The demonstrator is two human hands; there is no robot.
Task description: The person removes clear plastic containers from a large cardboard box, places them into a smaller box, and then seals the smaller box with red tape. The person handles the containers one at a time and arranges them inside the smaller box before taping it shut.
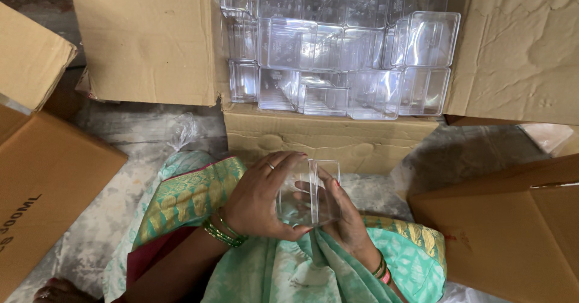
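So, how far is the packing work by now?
Done: the open carton already holds many clear plastic boxes in rows. In hand: the left hand and right hand hold one clear box over the lap. Left: I cannot tell; some gaps show among the rows.

Mint-green sari with a gold-patterned border; green bangles on the left wrist (222, 232), a ring on one finger

Containers (338, 44) in box (329, 137) ahead
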